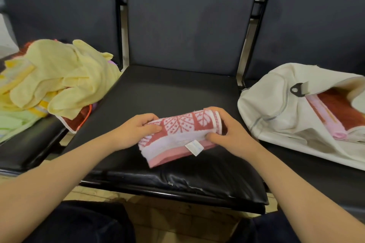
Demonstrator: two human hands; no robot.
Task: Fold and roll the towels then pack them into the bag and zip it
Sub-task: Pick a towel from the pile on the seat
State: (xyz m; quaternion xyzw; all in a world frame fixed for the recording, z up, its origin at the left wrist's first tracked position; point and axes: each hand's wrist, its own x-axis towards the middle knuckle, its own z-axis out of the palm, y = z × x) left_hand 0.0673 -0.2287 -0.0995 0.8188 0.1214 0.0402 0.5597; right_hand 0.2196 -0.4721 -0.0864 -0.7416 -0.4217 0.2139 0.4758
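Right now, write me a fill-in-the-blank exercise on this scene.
The left hand and right hand grip the patterned towel on the seat in the ___ of the row.
The pile on the left seat is topped by a ___ towel.
The white bag lies on the right seat, its zip ___.
Missing words: middle, yellow, open.

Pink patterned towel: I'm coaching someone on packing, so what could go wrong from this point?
The pink patterned towel is only partly rolled. Its flat end lies loose, so the roll may slacken if the left hand or right hand eases. The white bag sags around a red-brown towel already inside, so insertion could snag.
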